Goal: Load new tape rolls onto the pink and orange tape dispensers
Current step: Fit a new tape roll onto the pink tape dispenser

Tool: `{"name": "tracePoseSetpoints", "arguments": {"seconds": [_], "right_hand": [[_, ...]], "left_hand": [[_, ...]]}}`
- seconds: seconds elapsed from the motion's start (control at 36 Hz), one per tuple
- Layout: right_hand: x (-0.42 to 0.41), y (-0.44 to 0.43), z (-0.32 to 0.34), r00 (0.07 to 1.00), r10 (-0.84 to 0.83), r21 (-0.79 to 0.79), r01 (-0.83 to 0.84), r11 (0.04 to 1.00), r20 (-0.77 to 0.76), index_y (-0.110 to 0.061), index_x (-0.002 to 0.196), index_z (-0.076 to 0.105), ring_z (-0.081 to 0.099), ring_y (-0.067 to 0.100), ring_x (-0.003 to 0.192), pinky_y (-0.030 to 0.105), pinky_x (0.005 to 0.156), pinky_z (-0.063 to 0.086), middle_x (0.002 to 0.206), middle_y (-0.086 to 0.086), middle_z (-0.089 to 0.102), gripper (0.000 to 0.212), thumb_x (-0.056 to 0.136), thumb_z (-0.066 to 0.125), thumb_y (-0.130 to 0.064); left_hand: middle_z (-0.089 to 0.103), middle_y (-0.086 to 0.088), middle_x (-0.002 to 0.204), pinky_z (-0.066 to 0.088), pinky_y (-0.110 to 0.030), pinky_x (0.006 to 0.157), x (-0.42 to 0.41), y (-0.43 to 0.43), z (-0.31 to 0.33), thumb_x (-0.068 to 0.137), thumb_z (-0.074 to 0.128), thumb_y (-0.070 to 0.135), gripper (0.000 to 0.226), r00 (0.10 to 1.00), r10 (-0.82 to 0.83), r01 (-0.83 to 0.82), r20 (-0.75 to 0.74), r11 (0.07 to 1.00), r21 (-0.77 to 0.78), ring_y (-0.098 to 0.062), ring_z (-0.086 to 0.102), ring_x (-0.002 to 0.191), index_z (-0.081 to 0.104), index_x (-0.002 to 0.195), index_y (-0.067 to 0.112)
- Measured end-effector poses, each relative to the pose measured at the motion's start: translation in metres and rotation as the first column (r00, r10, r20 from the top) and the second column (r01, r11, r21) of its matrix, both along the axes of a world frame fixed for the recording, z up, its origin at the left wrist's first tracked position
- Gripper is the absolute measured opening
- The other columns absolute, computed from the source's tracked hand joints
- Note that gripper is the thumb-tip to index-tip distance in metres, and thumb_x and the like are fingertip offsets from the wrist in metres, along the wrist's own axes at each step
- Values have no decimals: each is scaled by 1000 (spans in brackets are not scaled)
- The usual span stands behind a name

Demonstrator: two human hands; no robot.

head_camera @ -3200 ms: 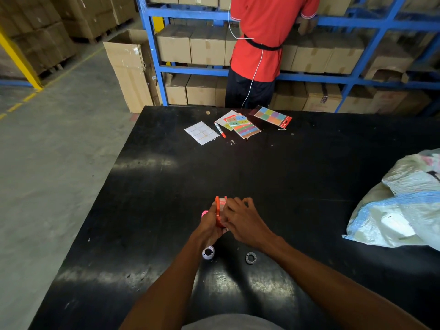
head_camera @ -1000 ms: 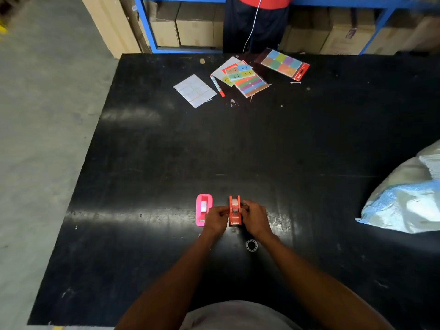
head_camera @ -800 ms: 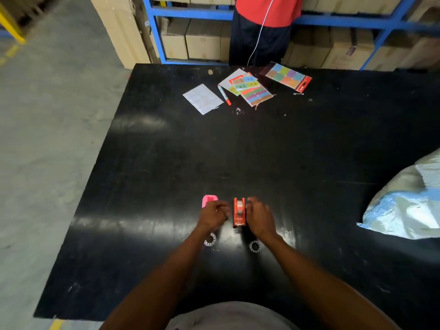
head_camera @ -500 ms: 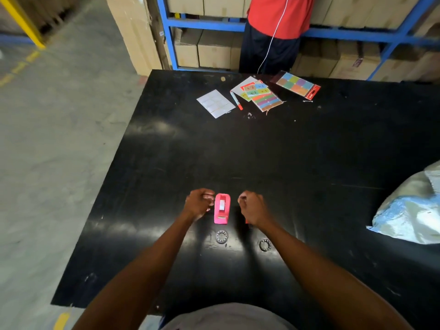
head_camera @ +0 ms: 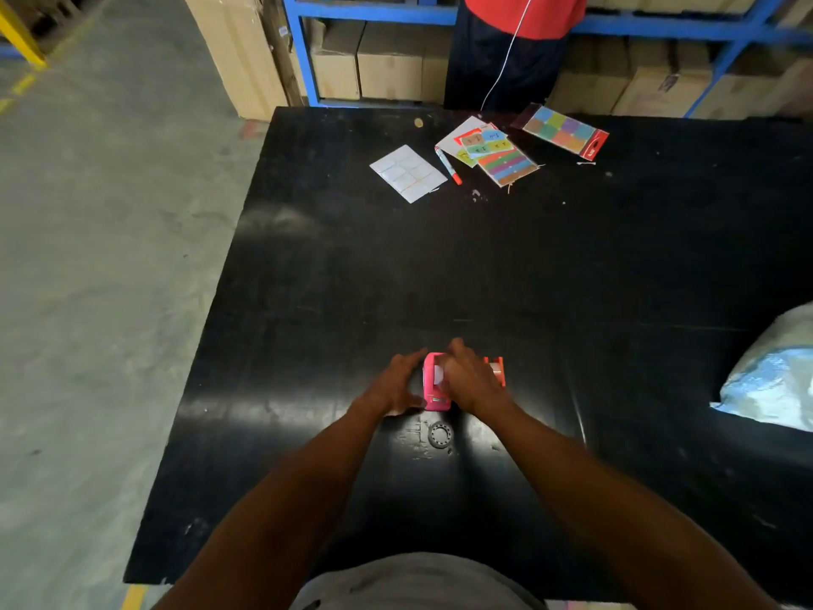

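The pink tape dispenser (head_camera: 434,386) stands on the black table (head_camera: 484,266) with a whitish tape roll in it. My left hand (head_camera: 396,383) rests against its left side, fingers spread. My right hand (head_camera: 468,378) covers its right side and top. Just right of that hand the orange tape dispenser (head_camera: 496,370) stands alone with a roll in it. A small empty tape core ring (head_camera: 440,434) lies on the table just in front of the pink dispenser. My right forearm hides the table where a second ring lay.
At the far edge lie a white label sheet (head_camera: 408,173), a pen (head_camera: 448,166) and coloured sticker packs (head_camera: 565,130). A blue-white plastic sack (head_camera: 774,380) sits at the right edge. A person in red stands by blue shelving with cardboard boxes.
The orange dispenser was set down on the table and let go. Both hands moved to the pink dispenser and now close on its sides.
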State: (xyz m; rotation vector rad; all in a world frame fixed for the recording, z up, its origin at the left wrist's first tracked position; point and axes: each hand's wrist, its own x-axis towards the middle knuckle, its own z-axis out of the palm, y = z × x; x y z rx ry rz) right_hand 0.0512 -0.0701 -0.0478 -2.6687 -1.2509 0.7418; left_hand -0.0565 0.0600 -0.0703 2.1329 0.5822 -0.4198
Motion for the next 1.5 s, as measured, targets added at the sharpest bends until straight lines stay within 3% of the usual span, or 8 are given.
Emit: {"name": "tracePoseSetpoints", "arguments": {"seconds": [0.31,0.56,0.78,0.92,1.0,1.06,1.14,1.5], "right_hand": [[11,10,-5,867,-289,94,354,931,-405,-25,100,43,64,27,92,48,87,53,100,9,66,14,90,47,-33],[34,7,6,914,10,-41,-29,999,-405,-5,118,61,52,30,108,35,102,42,123,16,42,33,88,66,-16],[27,-7,23,950,72,69,-54,996,-303,-4,107,61,55,31,102,44,101,44,118,10,37,21,88,63,-11],[24,-9,34,977,87,125,-63,990,-194,5,118,63,51,36,120,30,102,30,125,24,62,29,90,59,-5],[19,-11,36,974,72,132,-45,990,-214,0,107,65,54,36,108,37,95,40,110,22,65,22,90,59,-13],[13,-9,41,975,92,142,-63,988,-202,2,99,65,56,39,101,38,88,38,104,24,66,18,91,59,-13],[4,-6,53,978,92,177,-59,982,-186,5,96,67,59,41,100,40,84,38,103,28,67,19,91,59,-11],[-1,-23,58,968,-38,225,95,970,-248,-12,105,71,69,29,97,43,83,56,107,10,75,41,77,55,-37]], "left_hand": [[44,-9,135,43,-34,102,10,-2,-17,56,91,27,112,991,-60,59,120,998,8,-29,50,121,29,148,33],[44,-5,143,44,-40,105,9,-6,-10,55,91,23,112,996,-24,20,82,998,54,-27,49,126,28,148,34],[26,-15,148,42,-41,107,8,-11,0,61,89,14,130,996,-78,77,36,996,43,-34,45,129,0,154,29],[31,-10,138,44,-24,95,4,-19,18,76,69,3,87,931,297,-291,214,955,-60,-19,47,112,23,148,17],[62,-14,117,54,-55,89,-3,-21,24,79,67,6,45,900,415,-366,133,886,-285,-25,61,94,54,114,33],[72,-9,104,55,-59,87,-5,-22,17,77,70,22,24,891,438,-379,117,861,-340,-27,69,91,67,96,36],[76,-3,97,57,-51,88,-7,-29,23,67,72,44,24,859,498,-424,119,822,-379,-24,72,95,74,92,41],[73,-22,99,60,-42,85,-13,-30,39,83,71,4,22,855,480,-367,197,828,-425,-30,72,89,71,105,1]]}}
